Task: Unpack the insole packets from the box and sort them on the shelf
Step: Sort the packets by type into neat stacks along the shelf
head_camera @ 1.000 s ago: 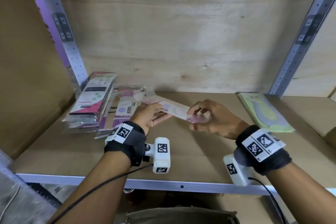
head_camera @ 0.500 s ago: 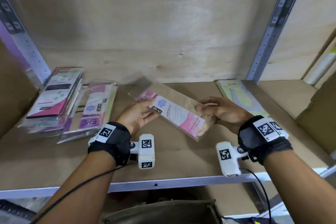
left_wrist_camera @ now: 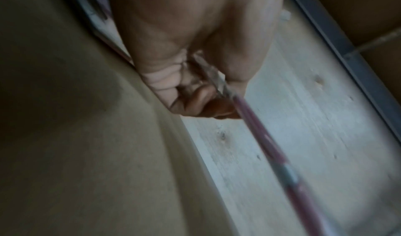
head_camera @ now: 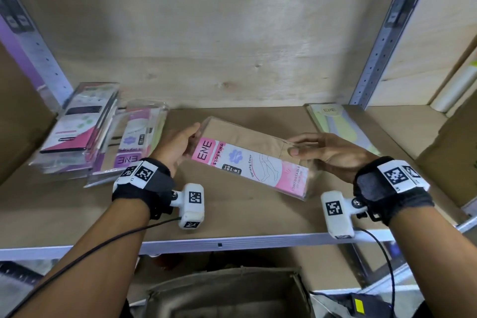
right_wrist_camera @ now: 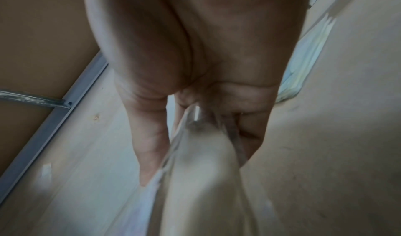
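**Head view: a pink packet held over the shelf, waiting for its pile**

Head view shows both hands carrying one flat pink-and-tan packet (head_camera: 254, 160) above the middle of the shelf (head_camera: 232, 217), tilted so the printed face looks up. The left hand (head_camera: 178, 146) grasps its left end, thumb on top and fingers curled under; the left wrist view confirms the pinch on the thin edge. The right hand (head_camera: 327, 153) grasps the right end, thumb across the clear wrapping, and the right wrist view shows the film bunched between its fingers.

From where I stand, the job now is choosing the right pile. At the far left lies a leaning stack of dark-and-pink packets (head_camera: 77, 129), and just beside it a second stack with pink and purple labels (head_camera: 134, 144) that looks the closer match. A pale green packet (head_camera: 338, 124) lies flat at the far right. The box (head_camera: 227, 292) sits below the shelf's front rail.

I'd judge it best to keep the packet level, carry it left, lower it square onto the matching stack, and let go only once it rests flat. The film looks slippery and the left stacks already lean, so a careless drop could send them sliding.
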Tool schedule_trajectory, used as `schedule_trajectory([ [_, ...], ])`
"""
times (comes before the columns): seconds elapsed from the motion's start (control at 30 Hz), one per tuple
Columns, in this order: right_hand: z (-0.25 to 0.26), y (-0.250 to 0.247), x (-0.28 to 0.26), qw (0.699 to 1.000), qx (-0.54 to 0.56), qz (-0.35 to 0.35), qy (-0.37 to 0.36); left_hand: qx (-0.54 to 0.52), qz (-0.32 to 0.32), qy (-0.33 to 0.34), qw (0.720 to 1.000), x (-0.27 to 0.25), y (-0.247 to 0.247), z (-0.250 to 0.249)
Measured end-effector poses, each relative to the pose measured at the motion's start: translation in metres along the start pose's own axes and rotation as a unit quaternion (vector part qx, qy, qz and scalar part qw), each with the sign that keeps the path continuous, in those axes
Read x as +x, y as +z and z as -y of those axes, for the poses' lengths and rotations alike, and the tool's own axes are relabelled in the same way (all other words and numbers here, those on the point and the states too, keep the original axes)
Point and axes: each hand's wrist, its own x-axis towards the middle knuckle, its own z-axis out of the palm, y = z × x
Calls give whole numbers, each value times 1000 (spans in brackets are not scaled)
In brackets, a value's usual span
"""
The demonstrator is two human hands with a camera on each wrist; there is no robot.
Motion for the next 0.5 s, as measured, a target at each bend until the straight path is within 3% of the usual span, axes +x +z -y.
schedule_trajectory([
  [0.13, 1, 8, 1, 1000, 11, 14, 0, 1, 11, -29, 1000, -8, -4, 0],
  [0.27, 1, 18, 3, 1000, 24, 8, 1, -47, 69, -57, 995, -14, -13, 1],
  [0.37, 2, 24, 5, 999, 39, 10, 4, -40, 59, -56, 996, -14, -15, 1],
  [0.43, 4, 29, 6, 998, 56, 9, -1, -143, 28, -97, 985, -12, -17, 0],
  [0.5, 6, 32, 7, 997, 82, 10, -10, -285, 14, -142, 948, -9, -22, 0],
])
